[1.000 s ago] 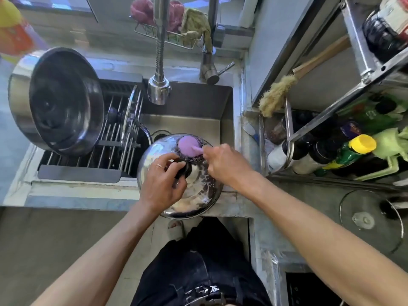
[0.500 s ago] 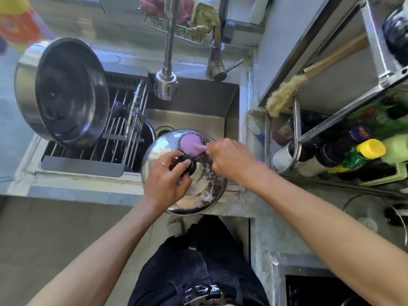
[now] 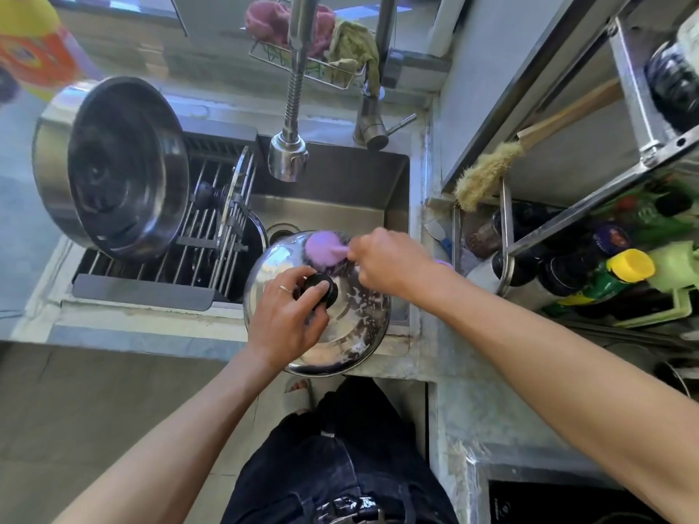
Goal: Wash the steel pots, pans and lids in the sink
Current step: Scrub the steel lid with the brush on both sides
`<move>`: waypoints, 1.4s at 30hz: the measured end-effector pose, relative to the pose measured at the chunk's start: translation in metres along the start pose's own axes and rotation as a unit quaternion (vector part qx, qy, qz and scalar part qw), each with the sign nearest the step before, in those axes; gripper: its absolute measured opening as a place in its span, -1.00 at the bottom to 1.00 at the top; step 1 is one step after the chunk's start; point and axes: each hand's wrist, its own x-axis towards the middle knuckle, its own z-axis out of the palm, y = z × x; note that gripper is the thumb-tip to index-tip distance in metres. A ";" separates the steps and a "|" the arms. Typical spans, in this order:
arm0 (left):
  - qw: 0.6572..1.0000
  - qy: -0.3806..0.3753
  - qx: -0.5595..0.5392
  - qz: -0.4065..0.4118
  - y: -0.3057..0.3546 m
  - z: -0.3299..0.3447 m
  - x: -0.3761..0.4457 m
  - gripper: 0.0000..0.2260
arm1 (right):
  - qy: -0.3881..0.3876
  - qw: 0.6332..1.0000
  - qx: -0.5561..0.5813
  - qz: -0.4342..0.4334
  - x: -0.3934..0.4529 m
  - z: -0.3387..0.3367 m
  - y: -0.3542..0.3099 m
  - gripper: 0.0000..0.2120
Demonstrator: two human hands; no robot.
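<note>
Since the earlier frame the purple round-headed scrubbing brush (image 3: 324, 252) is shifting from beside the knob toward the far rim of the lid, and the right hand (image 3: 386, 264) is travelling with it.

The rectangular stainless steel sink (image 3: 340, 191) is carrying the work; the domed steel lid (image 3: 351, 327) is being held over its near edge, overlapping the grey stone surface (image 3: 438, 357). A large steel pot (image 3: 113, 168) is lying tilted on the drying rack (image 3: 196, 240), well apart.

The left hand (image 3: 283, 319) is gripping the black knob (image 3: 321, 289), fingers curled round it. The right-hand fingers are clamped together on the brush handle.

Judged procedure: keep the knob grip firm, rotate the lid in stages, and work the brush along the rim where suds (image 3: 359, 344) are collecting. A soapy lid may be slipping.
</note>
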 end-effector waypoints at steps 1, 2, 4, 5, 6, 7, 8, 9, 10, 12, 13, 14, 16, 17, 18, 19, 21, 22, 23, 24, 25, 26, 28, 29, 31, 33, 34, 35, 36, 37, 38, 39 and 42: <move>1.000 0.000 0.002 -0.001 0.000 0.000 0.000 -0.72 | -0.005 1.000 0.000 -0.014 0.001 -0.001 -0.001 -0.81; 1.000 -0.001 0.002 -0.002 -0.001 0.000 0.000 -0.73 | 0.003 1.000 0.005 0.000 0.006 -0.003 0.002 -0.85; 1.000 -0.003 0.005 -0.007 0.000 0.001 0.001 -0.73 | 0.017 0.998 0.011 0.057 0.013 -0.006 0.008 -0.90; 1.000 -0.002 0.007 -0.010 0.001 0.001 0.000 -0.73 | 0.020 0.998 0.009 0.058 0.014 -0.005 0.004 -0.89; 1.000 -0.001 0.004 -0.010 0.001 0.001 -0.001 -0.73 | 0.015 0.999 0.003 0.045 0.011 -0.002 -0.004 -0.85; 1.000 0.001 0.001 -0.009 0.000 0.001 -0.002 -0.72 | 0.002 1.000 -0.001 0.024 0.009 -0.002 -0.011 -0.82; 1.000 0.003 -0.003 -0.011 0.000 0.002 -0.003 -0.71 | -0.009 1.000 -0.007 0.004 0.004 -0.002 -0.016 -0.80; 1.000 0.003 -0.007 -0.013 -0.001 0.002 -0.002 -0.71 | -0.007 1.000 -0.006 0.002 0.006 -0.004 -0.016 -0.79; 1.000 -0.002 -0.010 -0.015 -0.002 0.002 -0.002 -0.71 | -0.002 1.000 0.000 0.021 0.012 -0.005 -0.010 -0.77; 1.000 -0.004 -0.009 -0.017 -0.001 0.002 -0.001 -0.72 | 0.005 0.998 0.012 0.062 0.018 -0.009 -0.001 -0.76; 1.000 -0.002 -0.006 -0.017 -0.001 0.001 -0.001 -0.72 | -0.002 0.998 0.009 0.056 0.018 -0.011 -0.003 -0.77; 1.000 -0.001 -0.006 -0.014 0.000 0.001 -0.001 -0.72 | -0.026 0.998 0.011 0.048 0.015 -0.012 -0.007 -0.79; 1.000 0.002 -0.001 -0.012 0.000 0.001 -0.001 -0.72 | -0.058 0.998 0.007 0.018 0.010 -0.018 -0.011 -0.85; 1.000 0.000 -0.001 -0.014 0.000 0.001 -0.001 -0.72 | -0.056 0.998 0.003 0.020 0.013 -0.022 -0.007 -0.89; 1.000 -0.005 -0.003 -0.016 -0.001 0.002 -0.001 -0.72 | -0.050 0.998 0.007 0.036 0.016 -0.026 0.000 -0.91; 1.000 -0.008 -0.004 -0.017 -0.002 0.002 -0.002 -0.72 | -0.039 0.998 0.008 0.055 0.017 -0.027 0.005 -0.92; 1.000 -0.010 -0.007 -0.016 -0.003 0.001 -0.002 -0.72 | -0.038 0.997 0.022 0.063 0.015 -0.027 0.005 -0.93; 1.000 -0.010 -0.010 -0.015 -0.003 0.001 -0.003 -0.72 | -0.047 0.996 0.051 0.062 0.013 -0.023 0.003 -0.92; 1.000 -0.008 -0.011 -0.015 -0.002 0.001 -0.003 -0.72 | -0.053 0.994 0.074 0.054 0.009 -0.019 0.003 -0.91; 1.000 -0.005 -0.013 -0.014 -0.001 0.001 -0.002 -0.72 | -0.047 0.993 0.089 0.055 0.006 -0.019 0.004 -0.90; 1.000 -0.001 -0.011 -0.015 -0.001 0.001 -0.002 -0.72 | -0.038 0.992 0.099 0.068 0.003 -0.017 0.008 -0.89; 1.000 -0.001 -0.010 -0.019 -0.001 0.001 -0.001 -0.72 | -0.020 0.992 0.097 0.081 -0.001 -0.012 0.013 -0.88; 1.000 -0.007 -0.017 -0.025 -0.001 0.001 -0.001 -0.72 | 0.014 0.990 0.097 0.105 -0.017 -0.001 0.008 -0.83; 1.000 -0.007 -0.017 -0.023 -0.001 0.000 -0.002 -0.72 | 0.007 0.988 0.112 0.105 -0.026 0.008 0.002 -0.82; 1.000 -0.003 -0.016 -0.026 -0.001 0.002 -0.002 -0.71 | 0.005 0.987 0.134 0.086 -0.035 0.020 -0.002 -0.80; 0.999 -0.008 -0.018 -0.032 -0.001 0.002 -0.001 -0.71 | 0.036 0.981 0.143 0.130 -0.031 0.022 0.008 -0.77; 0.999 -0.011 -0.015 -0.033 -0.001 0.002 0.000 -0.71 | 0.058 0.976 0.146 0.149 -0.030 0.024 0.012 -0.76; 0.999 -0.012 -0.012 -0.036 -0.002 0.003 0.000 -0.71 | 0.067 0.975 0.148 0.154 -0.031 0.026 0.011 -0.75; 0.999 -0.011 -0.012 -0.036 -0.002 0.003 0.000 -0.71 | 0.064 0.973 0.164 0.151 -0.035 0.030 0.004 -0.75; 0.999 -0.007 -0.015 -0.035 -0.003 0.003 0.000 -0.71 | 0.048 0.974 0.171 0.141 -0.041 0.034 -0.001 -0.75; 0.999 -0.002 -0.018 -0.038 -0.002 0.003 0.000 -0.71 | 0.047 0.976 0.175 0.124 -0.045 0.039 -0.003 -0.75; 0.999 0.000 -0.017 -0.043 -0.001 0.003 0.000 -0.72 | 0.052 0.974 0.173 0.135 -0.046 0.042 0.000 -0.75; 0.999 -0.003 -0.008 -0.046 0.001 0.003 0.001 -0.73 | 0.080 0.959 0.181 0.202 -0.040 0.043 0.014 -0.67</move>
